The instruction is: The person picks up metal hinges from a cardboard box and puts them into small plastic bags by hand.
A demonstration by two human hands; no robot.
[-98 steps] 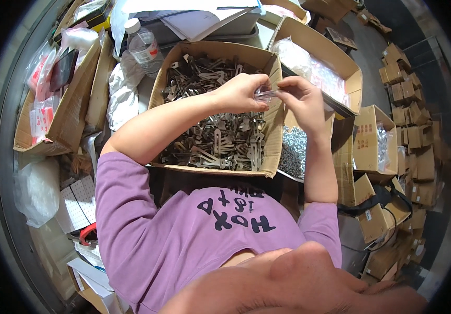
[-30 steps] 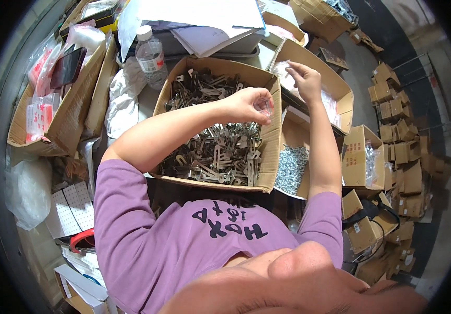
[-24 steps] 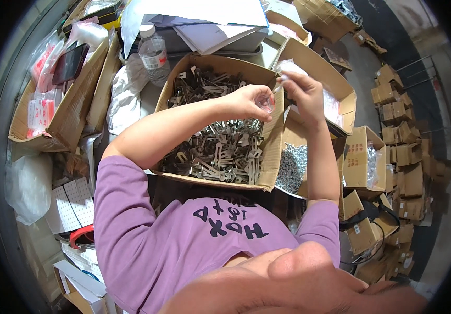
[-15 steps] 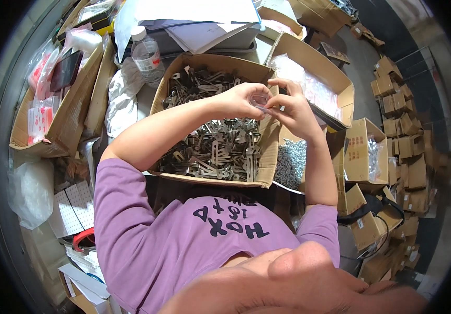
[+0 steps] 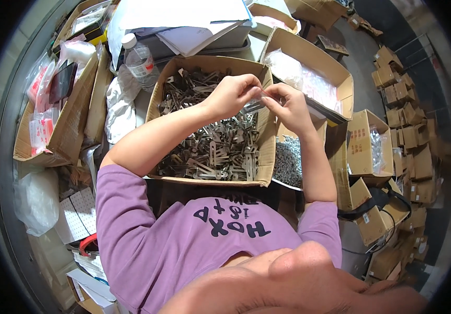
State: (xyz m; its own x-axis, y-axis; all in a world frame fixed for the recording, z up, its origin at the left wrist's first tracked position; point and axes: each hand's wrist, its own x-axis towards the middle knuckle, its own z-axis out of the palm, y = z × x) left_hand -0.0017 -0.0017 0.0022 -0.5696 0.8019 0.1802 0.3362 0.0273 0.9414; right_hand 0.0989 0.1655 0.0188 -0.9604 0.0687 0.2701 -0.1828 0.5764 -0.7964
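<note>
Over the right part of a cardboard box (image 5: 157, 99) full of flat metal brackets (image 5: 220, 149), my two hands meet. My left hand (image 5: 236, 94) pinches one side of a small clear plastic bag (image 5: 253, 107) between thumb and fingers. At the bag's upper edge, the fingers of my right hand (image 5: 287, 106) are closed on the other side. The bag hangs below the fingertips, partly hidden by them, and I cannot make out what it contains. Just right of the bracket box, below my right wrist, lies a heap of small silvery screws (image 5: 288, 159) in a white-rimmed container.
A plastic bottle (image 5: 140, 63) stands beside the bracket box at the back left, near white cloth (image 5: 121, 107). Papers (image 5: 178, 18) lie on a grey tray behind. An open carton of clear bags (image 5: 317, 86) sits back right; another carton (image 5: 52, 131) stands left, a phone (image 5: 63, 82) on its contents.
My hands have drawn closer together, and the bag's opening, round and spread before, is now pinched between the fingers. The view has shifted slightly.
</note>
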